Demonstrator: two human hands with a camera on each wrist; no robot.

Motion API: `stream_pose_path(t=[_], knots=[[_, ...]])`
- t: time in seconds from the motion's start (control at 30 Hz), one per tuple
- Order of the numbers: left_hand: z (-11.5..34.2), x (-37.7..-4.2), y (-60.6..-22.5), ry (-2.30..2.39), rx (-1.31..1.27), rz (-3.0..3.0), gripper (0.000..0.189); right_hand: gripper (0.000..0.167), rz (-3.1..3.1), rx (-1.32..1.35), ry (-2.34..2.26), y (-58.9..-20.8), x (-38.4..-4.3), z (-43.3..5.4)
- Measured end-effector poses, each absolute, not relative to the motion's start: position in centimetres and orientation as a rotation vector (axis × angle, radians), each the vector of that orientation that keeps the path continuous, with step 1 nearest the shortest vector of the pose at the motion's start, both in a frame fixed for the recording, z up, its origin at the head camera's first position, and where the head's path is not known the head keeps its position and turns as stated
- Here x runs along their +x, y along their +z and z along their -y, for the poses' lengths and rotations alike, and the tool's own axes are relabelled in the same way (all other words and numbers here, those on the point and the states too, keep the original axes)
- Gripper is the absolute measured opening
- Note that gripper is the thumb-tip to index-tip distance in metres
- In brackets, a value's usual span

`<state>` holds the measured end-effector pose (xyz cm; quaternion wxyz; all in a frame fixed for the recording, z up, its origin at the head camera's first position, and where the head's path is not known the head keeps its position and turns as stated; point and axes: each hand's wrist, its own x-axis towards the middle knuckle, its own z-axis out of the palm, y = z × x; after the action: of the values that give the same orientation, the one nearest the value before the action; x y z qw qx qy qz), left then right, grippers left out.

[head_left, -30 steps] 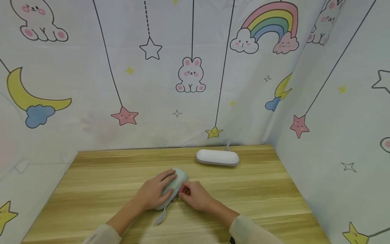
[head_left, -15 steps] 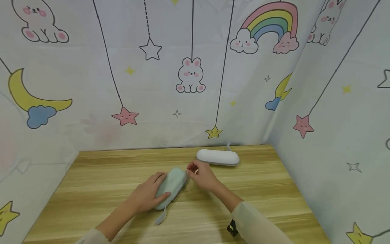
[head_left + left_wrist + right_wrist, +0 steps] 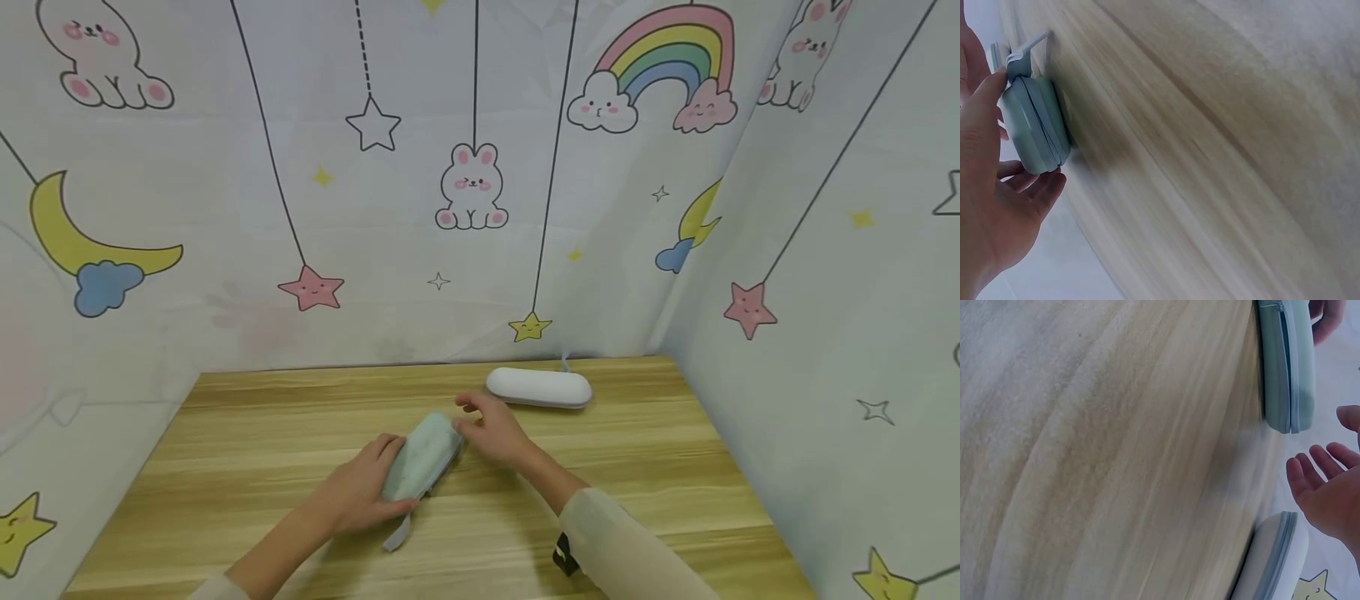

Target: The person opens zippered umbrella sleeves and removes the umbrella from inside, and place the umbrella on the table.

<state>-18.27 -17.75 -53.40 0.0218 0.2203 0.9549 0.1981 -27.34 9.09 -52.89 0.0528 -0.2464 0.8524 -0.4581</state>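
A mint-green zippered case [image 3: 426, 457] lies slantwise on the wooden table, its grey strap [image 3: 397, 533] trailing from the near end. My left hand [image 3: 363, 490] holds that near end, thumb on one side and fingers on the other; the left wrist view shows the thumb by the strap base [image 3: 1019, 64]. At the far end, my right hand [image 3: 497, 429] hovers beside the corner with fingers loosely bent. Seen from the right wrist, the right hand [image 3: 1332, 487] is apart from the case and holds nothing. A dark slit [image 3: 1285, 344] runs along part of the zip.
A white oblong case [image 3: 538, 388] with a grey zip band stands at the back of the table [image 3: 300, 408], just beyond my right hand. A small black item [image 3: 565, 554] shows beside the right sleeve. Printed cloth walls [image 3: 405, 317] border the table.
My right hand has moved from the case's near side to its far end, and its pinched fingers have loosened. My left hand has slid back from the top toward the near end.
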Motion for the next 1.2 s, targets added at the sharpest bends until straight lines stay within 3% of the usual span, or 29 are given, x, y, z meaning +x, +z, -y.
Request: stream_pose_path(t=[1.2], knots=[[19.1,-19.5,-54.1,0.793,0.654,-2.866,0.095,0.048,-2.511,-0.882,-1.263,-53.8,-28.0,-8.2]])
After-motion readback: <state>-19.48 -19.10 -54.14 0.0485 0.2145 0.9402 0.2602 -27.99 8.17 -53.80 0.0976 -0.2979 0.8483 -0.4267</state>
